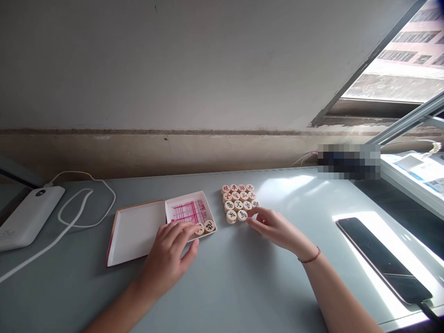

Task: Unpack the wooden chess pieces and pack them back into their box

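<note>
Rows of round wooden pieces (237,204) with red and black characters stand stacked on the grey table. My right hand (268,225) is at their near right corner, thumb and forefinger bent round the edge of a front piece; whether they grip one is too small to tell. An open box (210,210) with a pink-printed sheet in it lies to the left, and two round pieces (209,225) show in its near right corner. Over the box's near edge is my left hand (173,252), fingers reaching in beside those pieces, thumb apart. Its fingertips partly cover one piece.
The white box lid (137,231) adjoins the box on the left. A white power bank (31,217) with a white cable (78,217) is at far left. A black phone (383,259) lies at right. The wall (173,92) rises behind the table (222,286).
</note>
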A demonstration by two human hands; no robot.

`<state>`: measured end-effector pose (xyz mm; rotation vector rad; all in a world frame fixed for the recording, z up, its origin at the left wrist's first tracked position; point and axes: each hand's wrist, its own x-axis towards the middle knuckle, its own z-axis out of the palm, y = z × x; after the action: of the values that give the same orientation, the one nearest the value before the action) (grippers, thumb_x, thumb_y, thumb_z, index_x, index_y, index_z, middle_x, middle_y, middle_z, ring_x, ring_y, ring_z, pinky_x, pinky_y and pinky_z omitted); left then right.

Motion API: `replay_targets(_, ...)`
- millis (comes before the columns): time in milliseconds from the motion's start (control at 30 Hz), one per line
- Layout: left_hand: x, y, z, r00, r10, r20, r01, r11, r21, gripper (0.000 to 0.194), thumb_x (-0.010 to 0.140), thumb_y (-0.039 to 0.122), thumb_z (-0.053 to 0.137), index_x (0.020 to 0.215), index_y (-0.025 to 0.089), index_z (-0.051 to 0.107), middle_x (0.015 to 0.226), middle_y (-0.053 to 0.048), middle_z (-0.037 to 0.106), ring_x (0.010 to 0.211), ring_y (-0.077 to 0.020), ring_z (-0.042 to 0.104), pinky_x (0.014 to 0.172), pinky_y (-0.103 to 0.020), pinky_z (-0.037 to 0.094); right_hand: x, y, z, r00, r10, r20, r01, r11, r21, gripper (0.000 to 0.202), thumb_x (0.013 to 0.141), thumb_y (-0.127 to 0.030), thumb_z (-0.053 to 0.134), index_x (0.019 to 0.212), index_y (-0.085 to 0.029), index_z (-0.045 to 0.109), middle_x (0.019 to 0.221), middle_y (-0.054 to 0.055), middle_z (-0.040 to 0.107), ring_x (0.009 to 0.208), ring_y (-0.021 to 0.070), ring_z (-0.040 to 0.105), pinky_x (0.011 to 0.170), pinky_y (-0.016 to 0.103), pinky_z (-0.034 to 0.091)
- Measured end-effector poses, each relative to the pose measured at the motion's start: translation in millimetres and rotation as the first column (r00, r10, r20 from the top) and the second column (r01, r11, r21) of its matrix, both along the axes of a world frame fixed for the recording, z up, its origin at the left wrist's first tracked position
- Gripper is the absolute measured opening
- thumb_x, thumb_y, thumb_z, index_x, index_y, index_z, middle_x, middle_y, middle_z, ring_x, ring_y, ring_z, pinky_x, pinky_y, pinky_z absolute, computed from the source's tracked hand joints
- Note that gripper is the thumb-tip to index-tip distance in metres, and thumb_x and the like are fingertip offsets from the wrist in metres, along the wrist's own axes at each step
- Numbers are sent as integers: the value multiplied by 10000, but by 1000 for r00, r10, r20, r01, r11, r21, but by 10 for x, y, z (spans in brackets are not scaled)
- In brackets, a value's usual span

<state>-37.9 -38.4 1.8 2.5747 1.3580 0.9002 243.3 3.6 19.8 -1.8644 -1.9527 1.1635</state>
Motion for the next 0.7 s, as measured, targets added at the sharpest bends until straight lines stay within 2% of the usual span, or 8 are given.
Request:
replay_targets(133,-5,29,-43,996,41,-74,-40,999,23,253,919,200,487,1167,194,534,1067,-56,680,964,-197,617,841,-344,399,25,-4,-14,1000,2,-17,-2,1000,4,321,862,-451,464,976,-196,621,562,-40,448,496,114,400,472,235,305)
replay_targets(300,64,30,-91,987,75,-142,-69,996,51,270,936,249,470,1182,170,548,1033,-68,713,924,-213,631,817,-363,348,18,-27,26,1000,28,-5,-28,998,48,318,875,-453,449,856,-192,631,526,-48,391,474,101,337,447,233,251)
replay_targets(433,124,18,-88,986,79,-150,-70,996,63,252,950,205,443,1171,183,563,1018,-51,719,898,-190,638,815,-350,333,-35,-56,85,1000,27,-5,-26,992,124,352,888,-477,426,783,-190,603,521,-50,349,482,99,288,445,239,218)
replay_targets(567,126,34,-74,989,51,-137,-47,998,30,256,935,160,455,1149,228,578,998,-24,699,843,-161,640,821,-335,368,-100,-85,111,995,79,-58,-68,984,164,348,900,-472,417,755,-198,573,521,-57,313,489,99,262,455,243,221)
replay_targets(700,106,54,-76,996,-6,-94,6,1000,-2,248,927,140,445,1122,230,569,989,-34,656,853,-159,632,813,-318,453,-173,-124,92,980,162,-113,-143,976,161,313,912,-437,428,775,-201,579,538,-53,347,498,98,278,471,238,254)
